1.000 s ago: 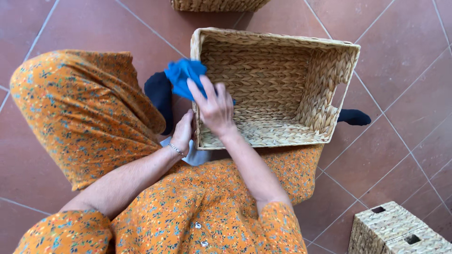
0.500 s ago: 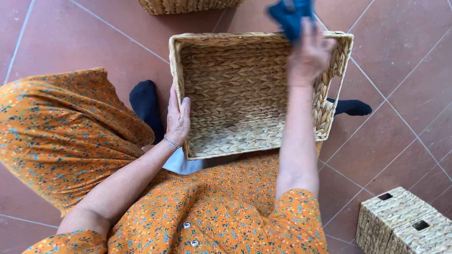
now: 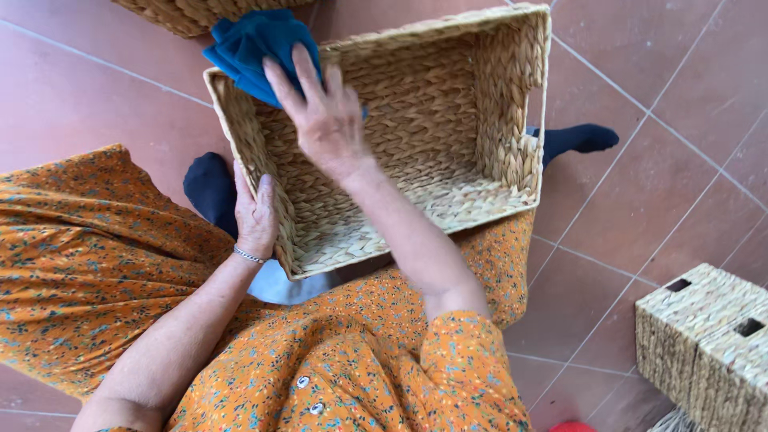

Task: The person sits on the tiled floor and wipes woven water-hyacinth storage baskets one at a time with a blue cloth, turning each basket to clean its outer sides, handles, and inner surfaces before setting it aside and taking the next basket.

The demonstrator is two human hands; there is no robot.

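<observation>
A rectangular woven straw basket (image 3: 480, 104) rests tilted on my lap, its open side facing me. My left hand (image 3: 256, 214) grips the basket's near left wall, thumb outside, a thin bracelet on the wrist. My right hand (image 3: 324, 116) presses a blue cloth (image 3: 260, 48) against the inside of the basket's far left corner. Part of the cloth hangs over the rim. I sit on the floor in an orange flowered dress, with dark socks on both feet.
Red-brown floor tiles (image 3: 680, 104) lie all around. Another woven basket (image 3: 192, 12) shows at the top edge. A small woven box (image 3: 704, 336) with slots in its top stands at the lower right.
My right hand has swept the blue cloth from the basket's right rim to its far left corner. The basket has tilted a little. My left hand keeps its hold.
</observation>
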